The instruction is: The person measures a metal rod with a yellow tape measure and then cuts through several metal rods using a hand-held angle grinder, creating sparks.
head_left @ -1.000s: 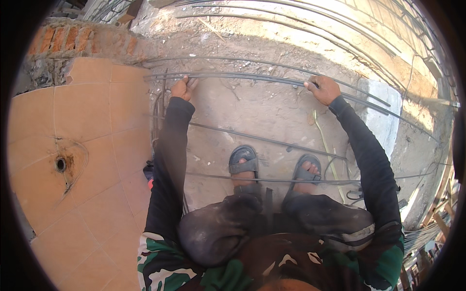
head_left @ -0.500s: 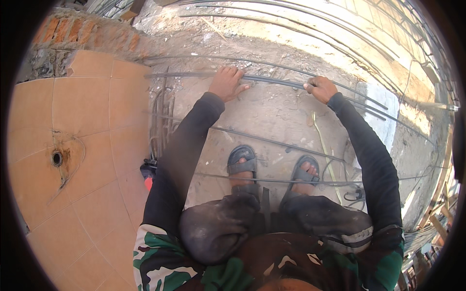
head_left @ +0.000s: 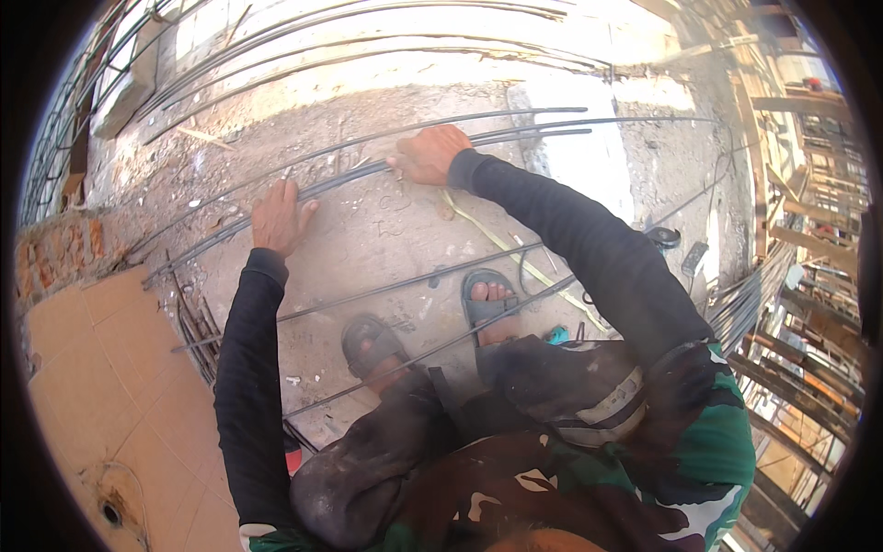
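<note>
A few thin dark steel rods [head_left: 348,175] lie close together and run across in front of me, slanting up to the right. My left hand [head_left: 279,219] has its fingers bent over them on the left side, thumb standing off along the rods. Farther right, my right hand [head_left: 430,155] is closed round the same rods, thumb and fingers together. Another thin rod [head_left: 368,136] runs just beyond this bundle. Two single rods cross nearer to me, one rod [head_left: 405,283] before my sandals and a second rod [head_left: 432,345] above my feet.
Several long rods [head_left: 368,46] lie at the far side. Orange tiles [head_left: 101,350] and a drain hole [head_left: 112,513] are at left, near broken brickwork [head_left: 60,253]. A tape measure [head_left: 664,238] and a pale strip [head_left: 497,241] lie at right. Timber [head_left: 809,368] is stacked beyond.
My view has swung to the right, so the rods now slant and more timber shows. Both hands stay on the rod bundle, about as far apart as before.
</note>
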The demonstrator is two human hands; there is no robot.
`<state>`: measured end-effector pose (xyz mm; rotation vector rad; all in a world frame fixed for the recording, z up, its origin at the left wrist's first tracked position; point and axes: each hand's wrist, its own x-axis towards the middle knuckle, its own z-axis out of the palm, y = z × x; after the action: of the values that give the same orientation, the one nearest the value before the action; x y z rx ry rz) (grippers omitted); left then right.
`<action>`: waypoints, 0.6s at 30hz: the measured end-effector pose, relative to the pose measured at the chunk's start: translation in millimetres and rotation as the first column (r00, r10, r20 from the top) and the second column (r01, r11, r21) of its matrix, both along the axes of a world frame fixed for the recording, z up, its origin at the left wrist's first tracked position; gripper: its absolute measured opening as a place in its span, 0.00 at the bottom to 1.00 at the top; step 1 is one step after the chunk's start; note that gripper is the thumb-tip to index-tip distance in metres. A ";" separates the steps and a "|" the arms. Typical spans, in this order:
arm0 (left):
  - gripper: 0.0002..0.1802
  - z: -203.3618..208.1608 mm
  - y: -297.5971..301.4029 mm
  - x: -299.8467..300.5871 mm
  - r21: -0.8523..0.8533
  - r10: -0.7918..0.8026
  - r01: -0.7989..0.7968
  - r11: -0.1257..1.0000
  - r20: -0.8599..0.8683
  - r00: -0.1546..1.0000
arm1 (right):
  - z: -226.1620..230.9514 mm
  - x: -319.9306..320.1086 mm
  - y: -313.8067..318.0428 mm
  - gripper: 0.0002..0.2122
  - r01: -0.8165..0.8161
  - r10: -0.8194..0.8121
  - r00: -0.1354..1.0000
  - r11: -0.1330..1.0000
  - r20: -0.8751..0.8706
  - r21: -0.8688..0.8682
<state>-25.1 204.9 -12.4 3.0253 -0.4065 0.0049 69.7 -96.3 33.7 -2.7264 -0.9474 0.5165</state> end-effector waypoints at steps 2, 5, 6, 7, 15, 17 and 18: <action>0.21 2.6 -29.1 14.5 -0.105 -0.063 0.055 0.993 -0.075 0.995 | -0.9 2.1 3.1 0.23 -0.001 0.000 1.000 1.000 -0.014 -0.023; 0.19 4.9 -83.4 37.0 -0.139 -0.189 0.181 0.974 -0.048 0.981 | 0.3 -3.2 -7.4 0.23 0.024 -0.024 1.000 1.000 0.005 -0.003; 0.18 4.4 -88.6 40.9 -0.112 -0.168 0.160 0.981 -0.070 0.983 | -2.4 -4.0 -10.9 0.23 0.023 -0.024 1.000 1.000 0.013 0.016; 0.18 1.9 -94.1 43.6 -0.085 -0.143 0.136 0.987 -0.091 0.985 | -4.5 -3.0 -16.0 0.24 0.013 -0.016 0.998 0.998 0.053 0.056; 0.20 -5.8 -86.3 37.2 -0.060 -0.107 0.104 0.993 -0.048 0.993 | -24.8 -3.9 -77.9 0.28 -0.014 -0.027 0.936 0.993 0.352 0.114; 0.19 -9.8 -86.4 37.2 -0.089 -0.110 0.109 0.990 -0.005 0.994 | -27.3 1.2 -80.7 0.27 -0.092 0.032 0.909 0.988 0.416 0.125; 0.19 -9.7 -83.4 38.3 -0.094 -0.106 0.108 0.990 0.018 0.994 | -25.3 5.2 -79.8 0.27 -0.089 0.041 0.920 0.990 0.390 0.106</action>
<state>13.3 121.5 -22.1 2.9079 -0.5531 0.0354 74.9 -176.1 8.4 -2.7424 -1.1192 -0.0806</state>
